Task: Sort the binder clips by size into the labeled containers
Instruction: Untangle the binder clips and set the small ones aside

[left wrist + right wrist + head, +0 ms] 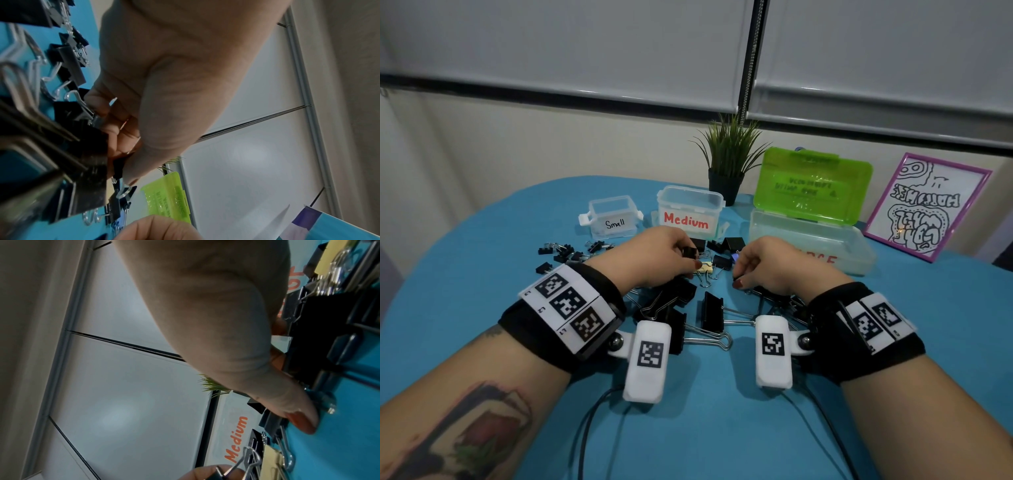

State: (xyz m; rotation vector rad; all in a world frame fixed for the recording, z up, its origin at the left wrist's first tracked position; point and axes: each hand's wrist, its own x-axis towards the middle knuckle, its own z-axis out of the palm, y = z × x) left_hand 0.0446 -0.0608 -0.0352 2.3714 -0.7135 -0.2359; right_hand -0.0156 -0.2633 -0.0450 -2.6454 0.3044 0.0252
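Three containers stand at the back of the blue table: Small, Medium and a large box with its green lid raised. Black binder clips of mixed sizes lie heaped in front: small ones on the left, big ones near my wrists, a yellow one in the middle. My left hand grips a black binder clip, its fingers curled round it. My right hand pinches a black clip low in the pile, thumb down at the cloth.
A potted plant stands behind the Medium container. A purple-framed drawing leans at the back right. Cables run from the wrist cameras toward the table's near edge. Closed blinds cover the windows above the far wall.
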